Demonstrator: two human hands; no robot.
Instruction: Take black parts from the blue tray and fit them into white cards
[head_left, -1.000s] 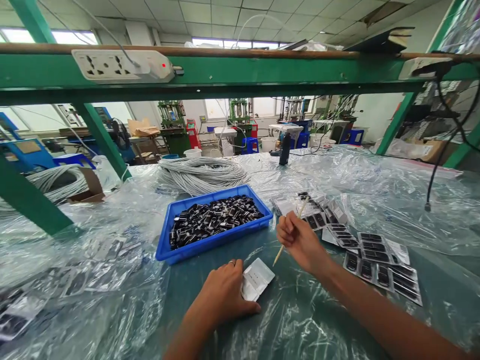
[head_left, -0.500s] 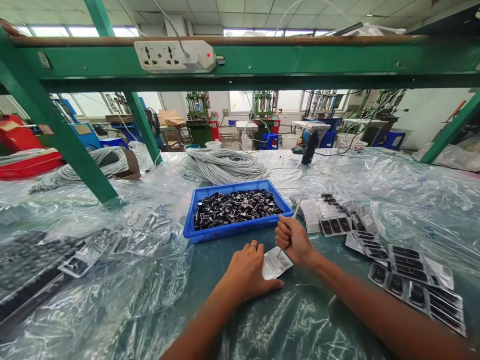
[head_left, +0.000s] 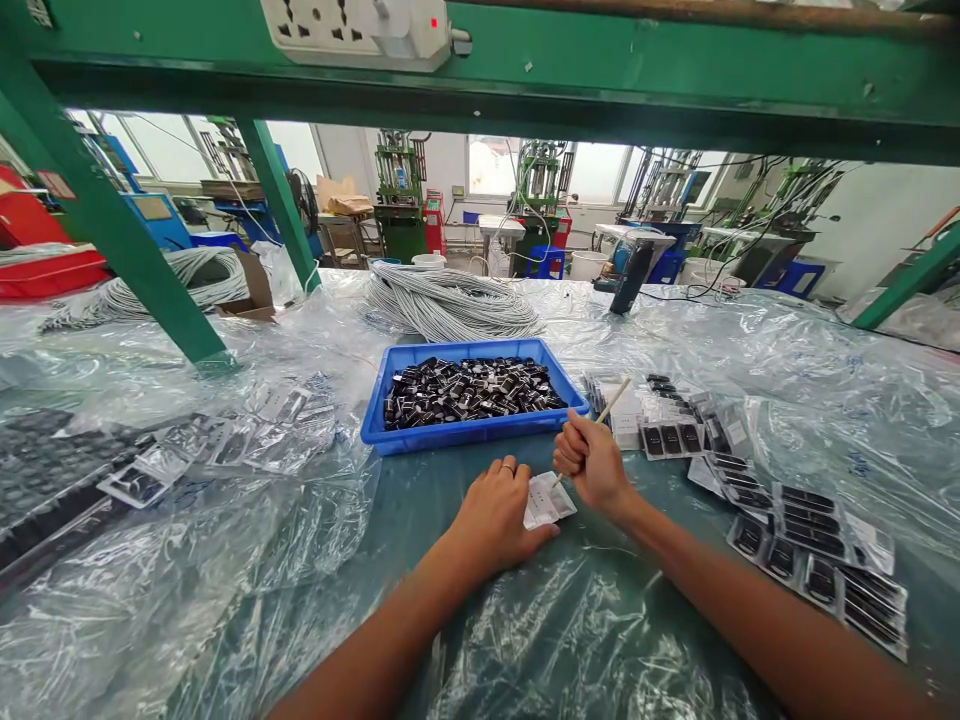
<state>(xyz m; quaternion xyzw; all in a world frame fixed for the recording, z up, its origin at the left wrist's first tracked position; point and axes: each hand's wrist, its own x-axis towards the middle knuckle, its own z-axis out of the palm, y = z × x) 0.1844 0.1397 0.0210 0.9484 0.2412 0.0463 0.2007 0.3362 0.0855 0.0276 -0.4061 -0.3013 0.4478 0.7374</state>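
My left hand (head_left: 491, 518) lies palm down on the table with its fingers stretched out and a ring on one of them. It presses on the left part of a small whitish plastic blister sheet (head_left: 546, 500), and its thumb rests by the sheet's near edge. My right hand (head_left: 594, 462) is closed in a fist around a thin wooden stick (head_left: 615, 400). The stick leans, its upper end sticking out above the fist and its lower end at the sheet's top side. What the left palm covers is hidden.
Behind my hands stands a blue tray (head_left: 457, 436) full of small black parts. Blister packs of black pieces (head_left: 814, 522) lie at the right, and clear packs (head_left: 289, 425) at the left. A grey cable coil (head_left: 450, 305) sits farther back. A green beam (head_left: 637, 70) crosses above.
The camera view has tipped downward. The stick leans further to the right, and its lower end has shifted slightly on the sheet. My left hand keeps its place on the sheet.
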